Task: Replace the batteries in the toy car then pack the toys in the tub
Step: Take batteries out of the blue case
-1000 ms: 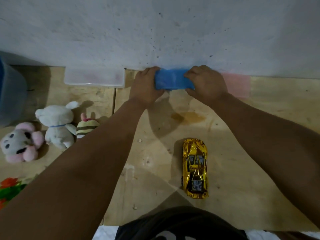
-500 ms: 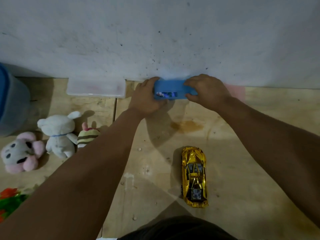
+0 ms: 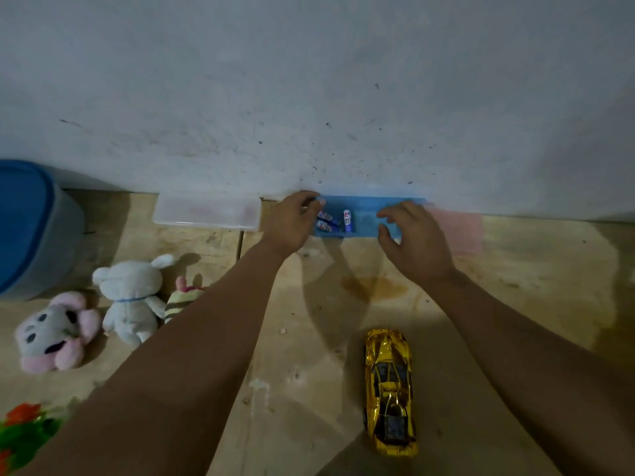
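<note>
A blue box [image 3: 366, 223] lies open against the wall, its lid tipped back. Three small batteries [image 3: 335, 221] lie in its left half. My left hand [image 3: 290, 223] grips the box's left end with curled fingers. Over the box's right half my right hand [image 3: 410, 240] hovers with fingers spread and loosely bent, holding nothing. The gold toy car [image 3: 390, 389] stands on the wooden floor below my right arm, apart from both hands. A tub with a blue lid [image 3: 31, 228] stands at the far left.
A clear plastic lid [image 3: 206, 213] lies by the wall left of the box, and a pink translucent piece [image 3: 458, 231] to its right. A pink-grey plush [image 3: 55, 333], a white plush [image 3: 132, 297] and a striped plush [image 3: 182, 298] sit at the left. A red-green item [image 3: 20, 431] shows bottom left.
The blue box, held shut between both hands a second ago, now lies open with batteries showing. My right hand has let go and lifted off; the camera has tilted up.
</note>
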